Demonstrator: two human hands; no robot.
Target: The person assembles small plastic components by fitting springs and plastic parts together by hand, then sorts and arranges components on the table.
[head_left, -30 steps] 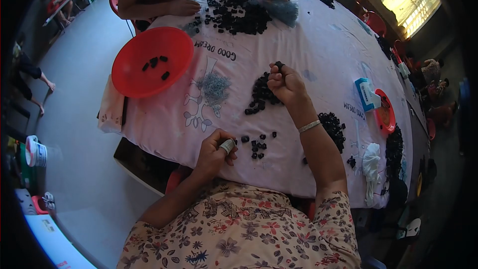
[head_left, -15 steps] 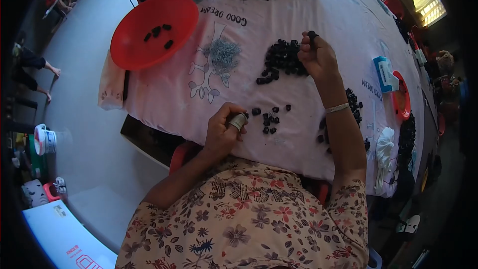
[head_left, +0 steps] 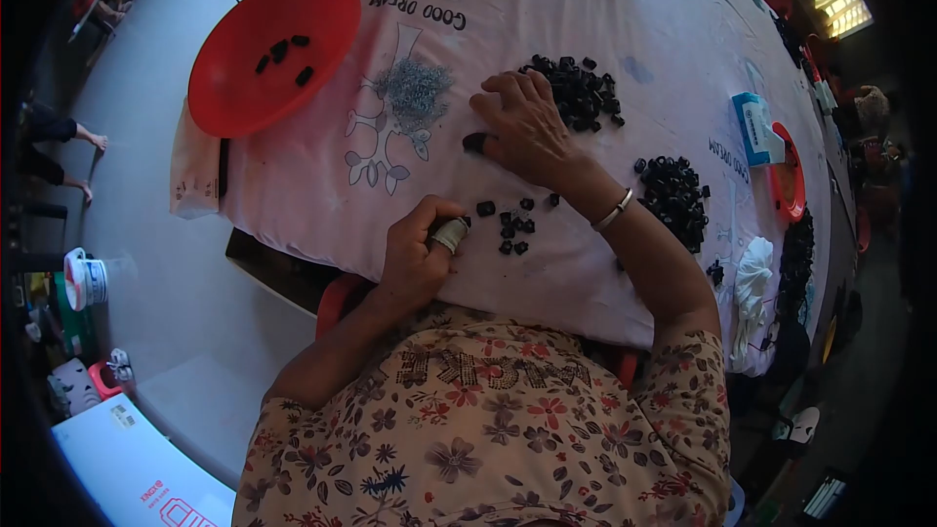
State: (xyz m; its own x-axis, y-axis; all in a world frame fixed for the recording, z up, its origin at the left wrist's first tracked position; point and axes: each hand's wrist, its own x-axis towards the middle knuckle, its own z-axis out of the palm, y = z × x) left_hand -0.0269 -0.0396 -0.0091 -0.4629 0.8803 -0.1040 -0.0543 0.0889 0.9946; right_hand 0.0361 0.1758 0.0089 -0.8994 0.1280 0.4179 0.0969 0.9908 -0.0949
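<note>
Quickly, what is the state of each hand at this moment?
Left hand: closed; whether it holds anything cannot be told.
Right hand: loosely open; black thing at its thumb, held or worn unclear.

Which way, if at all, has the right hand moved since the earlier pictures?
Yes: the right hand moved leftward in view, closer to the printed tree.

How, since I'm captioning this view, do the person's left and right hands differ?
The left hand curls near the body; the right hand reaches farther, fingers looser. The left hand wears a pale wrap; the right, a wrist bracelet. Both are over the table.
</note>
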